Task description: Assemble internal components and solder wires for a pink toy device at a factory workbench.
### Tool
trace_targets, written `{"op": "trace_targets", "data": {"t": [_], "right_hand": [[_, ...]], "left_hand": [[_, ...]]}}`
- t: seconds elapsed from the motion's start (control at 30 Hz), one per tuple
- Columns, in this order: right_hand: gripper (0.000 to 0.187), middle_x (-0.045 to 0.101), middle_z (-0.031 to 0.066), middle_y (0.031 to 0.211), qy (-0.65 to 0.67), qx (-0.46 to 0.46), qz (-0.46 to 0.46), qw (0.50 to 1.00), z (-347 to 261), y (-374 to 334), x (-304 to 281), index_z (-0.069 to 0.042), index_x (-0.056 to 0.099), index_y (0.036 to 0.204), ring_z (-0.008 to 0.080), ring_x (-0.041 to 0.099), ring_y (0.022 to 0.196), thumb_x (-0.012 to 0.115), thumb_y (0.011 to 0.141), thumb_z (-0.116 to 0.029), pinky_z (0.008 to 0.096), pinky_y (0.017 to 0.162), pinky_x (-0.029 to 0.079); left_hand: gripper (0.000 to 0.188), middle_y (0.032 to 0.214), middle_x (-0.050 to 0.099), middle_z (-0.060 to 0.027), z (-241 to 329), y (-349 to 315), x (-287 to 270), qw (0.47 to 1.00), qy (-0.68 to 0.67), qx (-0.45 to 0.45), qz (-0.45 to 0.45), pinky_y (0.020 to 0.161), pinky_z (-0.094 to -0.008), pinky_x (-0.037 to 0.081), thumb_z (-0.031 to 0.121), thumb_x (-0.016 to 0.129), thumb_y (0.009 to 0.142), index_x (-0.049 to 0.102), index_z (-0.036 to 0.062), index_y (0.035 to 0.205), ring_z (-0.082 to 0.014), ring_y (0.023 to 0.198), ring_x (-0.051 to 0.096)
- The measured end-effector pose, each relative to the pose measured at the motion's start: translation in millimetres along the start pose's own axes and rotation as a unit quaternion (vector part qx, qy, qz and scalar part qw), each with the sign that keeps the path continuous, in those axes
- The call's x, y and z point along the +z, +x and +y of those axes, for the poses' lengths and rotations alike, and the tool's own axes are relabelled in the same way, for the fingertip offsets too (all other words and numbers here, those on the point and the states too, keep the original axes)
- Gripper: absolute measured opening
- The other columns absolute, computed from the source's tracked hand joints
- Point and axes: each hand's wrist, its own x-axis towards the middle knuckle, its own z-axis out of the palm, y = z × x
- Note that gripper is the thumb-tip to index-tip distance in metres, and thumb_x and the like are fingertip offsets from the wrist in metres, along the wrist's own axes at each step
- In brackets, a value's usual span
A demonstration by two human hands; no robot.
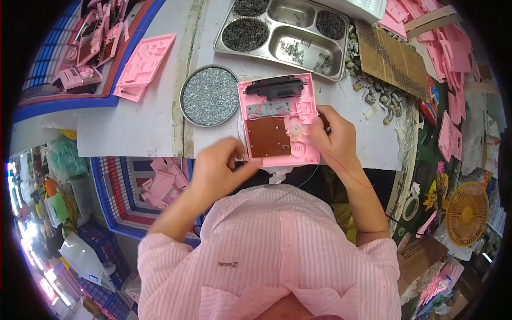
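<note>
A pink plastic housing (282,160) is held at the table's front edge, its inside facing up. It contains a brown circuit board (270,137), a long black part (274,88) across the top, a grey metal strip (269,109) and thin wires. My right hand (338,140) grips the housing's right side, thumb over the edge, beside a small round whitish part (295,128). At the lower left corner, my left hand (213,168) pinches the rim with thumb and curled fingers; its fingertips are partly hidden. A loose red wire (346,169) runs over my right wrist.
A round tin of small silvery pieces (184,109) stands left of the housing. Behind it lies a metal compartment tray (341,74) with dark screws. Another pink shell (143,64) rests by a blue crate (114,100). Small metal motors (370,98) and cardboard (392,50) lie right.
</note>
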Motion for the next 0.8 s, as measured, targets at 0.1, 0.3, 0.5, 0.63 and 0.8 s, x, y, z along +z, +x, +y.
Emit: {"op": "trace_targets", "data": {"t": [0.1,0.3,0.5,0.63,0.8], "right_hand": [[0.023,0.061,0.0091,0.067,-0.129,-0.094,0.108,0.981,3.2,-1.0,13.0,-0.005,0.062,0.103,0.0234,0.062,0.062,0.069,0.086,-0.018,0.0367,0.056,0.047],[0.024,0.054,0.0054,0.057,-0.076,-0.009,0.038,0.996,17.6,14.9,10.8,-0.007,0.058,0.101,0.0225,0.051,0.048,0.069,0.087,-0.023,0.0361,0.050,0.042],[0.052,0.051,0.0042,0.053,-0.003,0.041,-0.088,0.995,8.0,11.8,-14.5,-0.009,0.057,0.116,0.0172,0.050,0.047,0.081,0.079,-0.037,0.0323,0.049,0.037],[0.072,0.059,0.0071,0.058,-0.072,0.014,-0.148,0.986,-16.9,-6.1,-33.5,-0.008,0.051,0.132,0.0216,0.060,0.052,0.084,0.075,-0.036,0.0341,0.052,0.043],[0.090,0.067,0.0122,0.069,-0.167,-0.006,-0.178,0.970,-8.0,-36.3,-22.4,-0.009,0.030,0.154,0.0336,0.068,0.063,0.078,0.080,-0.022,0.0426,0.060,0.052]], "left_hand": [[0.030,0.069,0.058,-0.0028,-6.6,-26.0,31.2,0.998,-0.012,-0.048,0.040,0.051,-0.0266,0.040,0.017,0.087,0.077,0.063,0.0035,0.089,-0.0092,0.056,0.049],[0.025,0.077,0.059,-0.0014,-9.8,-28.6,44.5,0.986,-0.082,-0.047,0.138,0.049,-0.0222,0.035,0.007,0.084,0.080,0.065,0.0034,0.095,-0.0059,0.055,0.044],[0.020,0.091,0.066,-0.0084,-6.7,10.7,27.6,0.986,-0.070,0.115,0.101,0.057,-0.0279,0.048,0.001,0.078,0.083,0.069,0.0011,0.100,-0.0159,0.063,0.058],[0.020,0.099,0.062,-0.0114,6.6,23.5,7.9,0.993,-0.035,0.103,0.038,0.066,-0.0352,0.053,0.008,0.079,0.082,0.068,0.0034,0.098,-0.0253,0.076,0.064],[0.023,0.107,0.059,-0.0113,-8.8,20.9,-3.9,0.986,-0.001,0.159,-0.048,0.075,-0.0385,0.053,0.012,0.080,0.079,0.068,0.0066,0.097,-0.0283,0.089,0.064]]}}
